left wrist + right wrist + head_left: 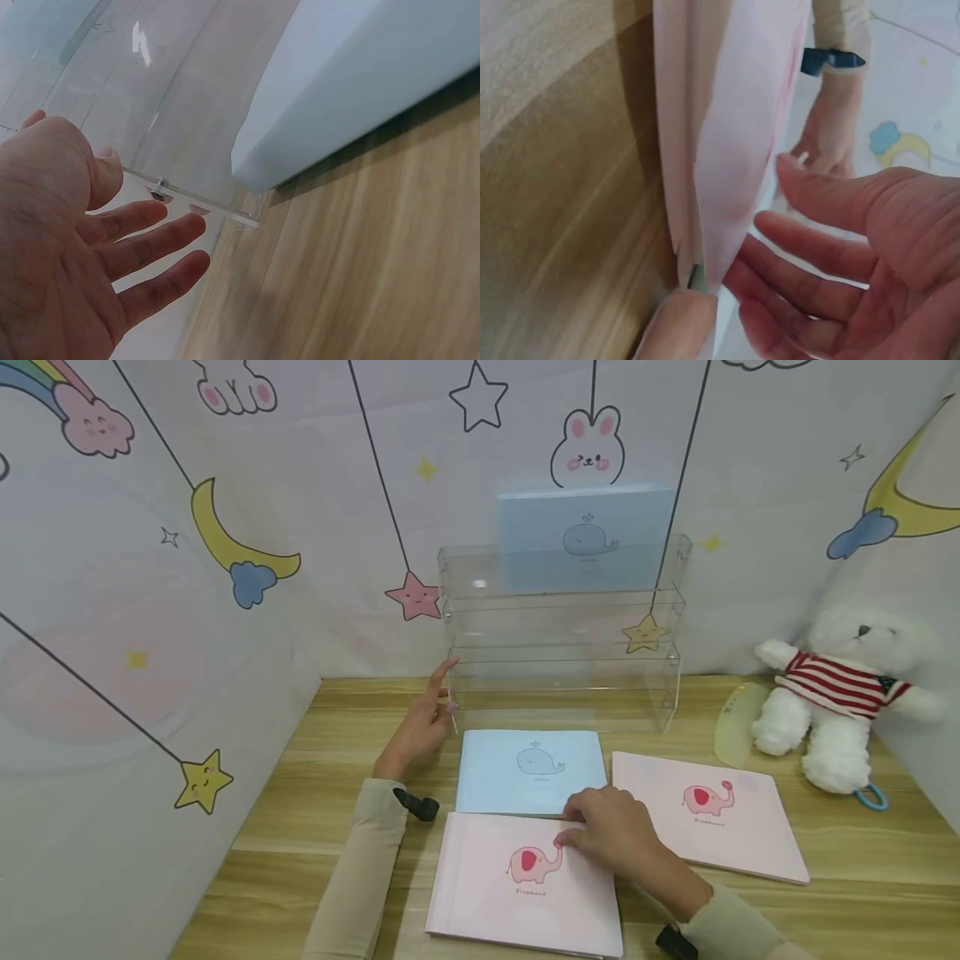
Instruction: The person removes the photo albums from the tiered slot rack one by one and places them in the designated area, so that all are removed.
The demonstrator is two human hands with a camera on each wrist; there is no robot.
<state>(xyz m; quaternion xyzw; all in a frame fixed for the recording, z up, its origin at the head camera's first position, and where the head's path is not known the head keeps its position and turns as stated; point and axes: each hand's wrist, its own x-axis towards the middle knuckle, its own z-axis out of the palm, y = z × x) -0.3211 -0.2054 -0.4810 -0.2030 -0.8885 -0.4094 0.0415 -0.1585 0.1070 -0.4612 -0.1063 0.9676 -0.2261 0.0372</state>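
A pink book (517, 910) with an elephant on its cover lies at the near edge of the blue whale book (487, 777). My right hand (615, 831) holds the pink book at its far right corner, thumb over the cover. In the right wrist view, the cover of this pink book (735, 150) stands slightly apart from the layers beneath, with a finger (679, 322) at the corner. My left hand (420, 731) is at the left side of a clear acrylic rack (562, 677), index finger extended along the side panel. In the left wrist view, its other fingers (165, 289) are spread and loose.
Another blue whale book (585, 539) stands on the rack's top tier. To the right lies a second pink elephant book (675, 827). A white teddy bear (832, 693) in a striped shirt sits at the far right beside a pale yellow-green flat piece (737, 727).
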